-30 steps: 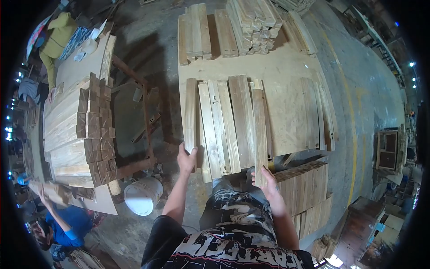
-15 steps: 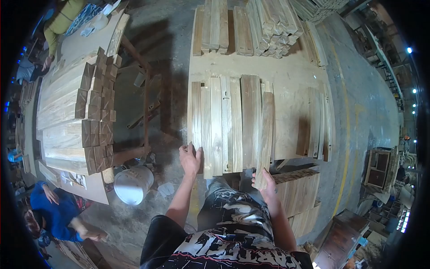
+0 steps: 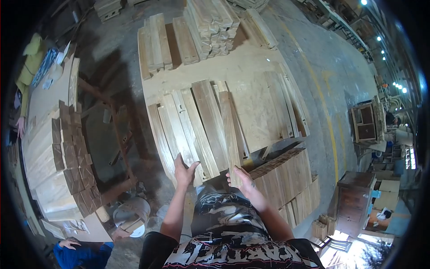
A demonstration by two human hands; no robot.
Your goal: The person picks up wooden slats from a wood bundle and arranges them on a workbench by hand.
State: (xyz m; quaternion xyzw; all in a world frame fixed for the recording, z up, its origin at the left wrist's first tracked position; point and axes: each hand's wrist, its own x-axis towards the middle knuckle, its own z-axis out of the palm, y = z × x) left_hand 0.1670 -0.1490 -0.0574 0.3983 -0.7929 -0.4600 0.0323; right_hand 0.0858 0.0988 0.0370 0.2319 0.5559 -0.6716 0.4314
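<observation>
A row of light wooden slats [image 3: 179,130] lies side by side on the plywood-topped table before me. My right hand [image 3: 242,180] is closed round the near end of one wooden slat [image 3: 230,134], its far part lying over the right side of the row. Close to the near ends of the left slats is my left hand [image 3: 184,172], thumb and fingers spread apart. It seems to touch a slat end, though its fingertips are partly hard to make out. A darker slat [image 3: 209,119] lies between the two hands, further up the row.
More slats [image 3: 286,105] lie at the table's right side, and a stacked pile [image 3: 217,33] stands at its far end. Below right is another wood stack [image 3: 282,179]. To the left stand a loaded table [image 3: 45,166], a white bucket [image 3: 132,215] and a person in blue [image 3: 83,255].
The view has turned, so the table now slants. My left hand has moved from the row's left edge onto the near slat ends, its thumb spread. My right hand still holds its slat.
</observation>
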